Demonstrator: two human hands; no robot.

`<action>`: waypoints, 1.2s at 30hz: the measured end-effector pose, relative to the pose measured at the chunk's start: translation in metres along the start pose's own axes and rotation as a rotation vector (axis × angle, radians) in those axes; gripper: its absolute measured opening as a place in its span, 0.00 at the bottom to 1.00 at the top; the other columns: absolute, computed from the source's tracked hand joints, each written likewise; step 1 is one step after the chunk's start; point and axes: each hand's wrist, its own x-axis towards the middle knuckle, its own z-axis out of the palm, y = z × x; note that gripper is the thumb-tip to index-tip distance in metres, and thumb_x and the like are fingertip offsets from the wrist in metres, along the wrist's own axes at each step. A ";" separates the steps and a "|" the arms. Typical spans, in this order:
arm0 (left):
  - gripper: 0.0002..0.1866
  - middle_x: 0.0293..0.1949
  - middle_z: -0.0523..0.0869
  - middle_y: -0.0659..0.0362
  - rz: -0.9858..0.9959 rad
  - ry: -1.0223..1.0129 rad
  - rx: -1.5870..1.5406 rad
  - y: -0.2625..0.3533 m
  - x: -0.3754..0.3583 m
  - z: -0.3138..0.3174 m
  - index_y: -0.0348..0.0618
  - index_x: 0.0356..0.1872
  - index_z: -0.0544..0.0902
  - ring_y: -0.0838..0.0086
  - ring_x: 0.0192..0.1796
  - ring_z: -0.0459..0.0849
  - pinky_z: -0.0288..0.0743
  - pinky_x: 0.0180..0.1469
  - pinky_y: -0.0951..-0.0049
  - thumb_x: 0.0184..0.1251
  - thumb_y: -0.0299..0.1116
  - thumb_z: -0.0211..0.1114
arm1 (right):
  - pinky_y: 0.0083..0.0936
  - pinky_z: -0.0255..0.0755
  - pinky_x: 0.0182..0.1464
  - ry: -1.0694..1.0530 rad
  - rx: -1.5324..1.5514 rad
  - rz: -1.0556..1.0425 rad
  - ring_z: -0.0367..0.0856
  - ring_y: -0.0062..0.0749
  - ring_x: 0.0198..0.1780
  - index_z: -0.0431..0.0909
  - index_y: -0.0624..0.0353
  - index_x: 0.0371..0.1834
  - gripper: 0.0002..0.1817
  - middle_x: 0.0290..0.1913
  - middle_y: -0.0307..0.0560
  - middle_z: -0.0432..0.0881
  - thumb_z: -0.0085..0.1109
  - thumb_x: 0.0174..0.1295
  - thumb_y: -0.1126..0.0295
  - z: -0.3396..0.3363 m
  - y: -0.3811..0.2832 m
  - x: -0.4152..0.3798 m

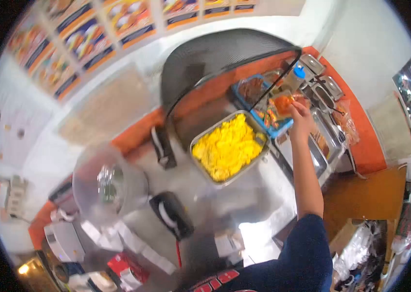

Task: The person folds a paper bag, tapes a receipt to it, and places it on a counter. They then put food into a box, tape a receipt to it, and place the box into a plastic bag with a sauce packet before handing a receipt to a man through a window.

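My right hand reaches out to the back right, its fingers closed on the edge of a small clear container of orange-red sauce. Beneath that container sits a blue tray with several small colourful packets in it. To the left of the hand, a rectangular metal tray holds a heap of yellow food that looks like scrambled egg. A squeeze bottle with a blue cap stands just behind the hand. My left hand is not in view.
A black mesh cover stands open behind the trays. On the left are a large translucent tub, a black case and a red box. Metal food pans line the right. A cardboard box with plastic wrapping sits lower right.
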 end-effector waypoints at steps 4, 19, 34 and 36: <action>0.24 0.49 0.84 0.44 0.013 0.171 -0.292 -0.118 -0.030 0.086 0.32 0.60 0.80 0.49 0.52 0.80 0.70 0.58 0.48 0.64 0.31 0.63 | 0.29 0.80 0.55 -0.128 0.150 0.280 0.84 0.34 0.51 0.81 0.67 0.52 0.13 0.51 0.50 0.84 0.66 0.66 0.77 -0.020 -0.081 -0.178; 0.07 0.38 0.78 0.56 -0.382 0.407 -0.703 -0.302 0.034 0.007 0.37 0.44 0.81 0.70 0.38 0.76 0.73 0.44 0.68 0.67 0.24 0.64 | 0.24 0.81 0.49 -1.204 0.360 1.165 0.84 0.29 0.44 0.77 0.71 0.60 0.17 0.48 0.48 0.84 0.60 0.69 0.77 0.167 -0.194 -0.877; 0.11 0.44 0.90 0.52 -0.103 0.022 -0.499 -0.368 0.069 0.049 0.42 0.45 0.89 0.56 0.55 0.84 0.75 0.59 0.58 0.62 0.30 0.70 | 0.38 0.76 0.50 -0.946 -0.298 -0.223 0.82 0.50 0.47 0.82 0.65 0.45 0.12 0.46 0.57 0.80 0.67 0.57 0.76 0.225 -0.134 -0.956; 0.09 0.42 0.90 0.52 -0.074 0.061 -0.572 -0.363 0.045 0.065 0.42 0.41 0.90 0.54 0.52 0.85 0.77 0.57 0.58 0.61 0.29 0.70 | 0.41 0.75 0.51 -0.948 -0.312 -0.171 0.81 0.54 0.47 0.83 0.63 0.40 0.09 0.45 0.57 0.81 0.67 0.56 0.77 0.214 -0.121 -0.966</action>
